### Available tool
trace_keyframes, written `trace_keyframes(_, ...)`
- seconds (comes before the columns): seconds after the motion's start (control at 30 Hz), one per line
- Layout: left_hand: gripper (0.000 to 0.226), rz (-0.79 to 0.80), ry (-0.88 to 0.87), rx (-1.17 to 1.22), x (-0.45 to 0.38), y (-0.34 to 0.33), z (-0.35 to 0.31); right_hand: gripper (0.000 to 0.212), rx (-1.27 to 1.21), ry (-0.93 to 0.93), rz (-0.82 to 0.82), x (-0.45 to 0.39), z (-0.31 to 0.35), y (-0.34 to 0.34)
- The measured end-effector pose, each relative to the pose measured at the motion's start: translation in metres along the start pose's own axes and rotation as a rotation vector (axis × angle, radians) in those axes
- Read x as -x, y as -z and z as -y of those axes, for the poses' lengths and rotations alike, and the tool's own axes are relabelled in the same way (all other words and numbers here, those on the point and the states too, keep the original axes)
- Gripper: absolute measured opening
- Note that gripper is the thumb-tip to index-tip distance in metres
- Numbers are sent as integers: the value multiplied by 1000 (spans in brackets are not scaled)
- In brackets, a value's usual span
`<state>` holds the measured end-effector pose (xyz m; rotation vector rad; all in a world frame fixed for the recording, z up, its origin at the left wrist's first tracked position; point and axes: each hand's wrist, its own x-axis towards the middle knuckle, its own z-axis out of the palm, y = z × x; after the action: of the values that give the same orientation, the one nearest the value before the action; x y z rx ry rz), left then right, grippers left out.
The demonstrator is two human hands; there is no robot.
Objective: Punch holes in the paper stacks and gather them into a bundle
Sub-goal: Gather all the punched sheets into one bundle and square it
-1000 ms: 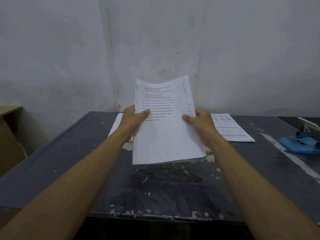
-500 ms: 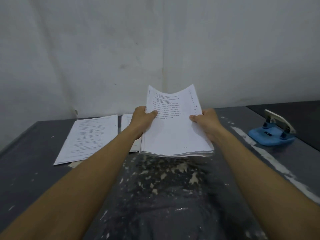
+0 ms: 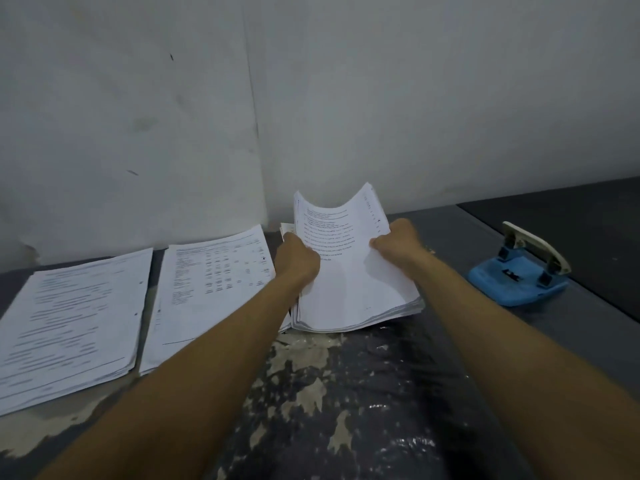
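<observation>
I hold a thick stack of printed white paper (image 3: 349, 282) between both hands, its near edge down at the dark table (image 3: 363, 393) and its far edge curled upward. My left hand (image 3: 299, 259) grips the stack's left side. My right hand (image 3: 394, 239) grips its right side. Two more paper stacks lie flat to the left: one in the middle (image 3: 211, 289) and one at the far left (image 3: 69, 323), the latter with punched holes along its right edge. A blue hole punch (image 3: 519, 277) with a grey lever sits to the right.
A plain pale wall (image 3: 311, 98) rises right behind the table. The tabletop is worn, with pale patches of peeled coating (image 3: 298, 362) near me. A darker surface (image 3: 571, 223) adjoins the table at the far right, behind the punch.
The held stack has come down from mid-air until its near edge reaches the table. The view swung left, bringing the far-left stack fully into sight. Both hands keep their grip.
</observation>
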<state>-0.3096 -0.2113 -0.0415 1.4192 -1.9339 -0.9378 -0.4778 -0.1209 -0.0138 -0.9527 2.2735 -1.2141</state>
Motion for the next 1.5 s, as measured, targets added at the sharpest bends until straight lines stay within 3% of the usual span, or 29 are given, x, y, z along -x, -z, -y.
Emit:
trace_keyframes(0.17,42,-121,-29,-325,-5,-29,19,10,301,29,-72,-8,-21,-19)
trace_keyframes(0.23,46,-160,-48,-364,-4,-36,26,21,407,48,-105,-9,-32,-29)
trace_keyframes(0.33,47,-194,-26,-380,-5,-41,29,41,413,54,-161,-9,-48,-38)
trace_keyframes(0.47,39,-232,-45,-348,-3,-40,30,37,381,158,-240,-9,-61,-42)
trace_keyframes(0.7,32,-241,-96,-216,2,-30,29,40,348,176,-219,-8,-61,-38)
trace_keyframes(0.87,34,-212,-142,-136,9,-28,26,55,266,-7,-86,-15,-35,-21)
trace_keyframes(0.97,35,-194,-131,-102,9,-28,26,25,171,-104,45,-23,-20,-8)
trace_keyframes(1.1,28,-193,-129,-83,8,-27,27,29,-3,-172,70,-25,-24,-7)
trace_keyframes(1.27,25,-205,-125,-71,9,-28,27,45,-22,-147,70,-19,-29,-13)
trace_keyframes(1.5,26,-195,-115,5,10,-27,28,40,-350,-61,86,1,-47,-4)
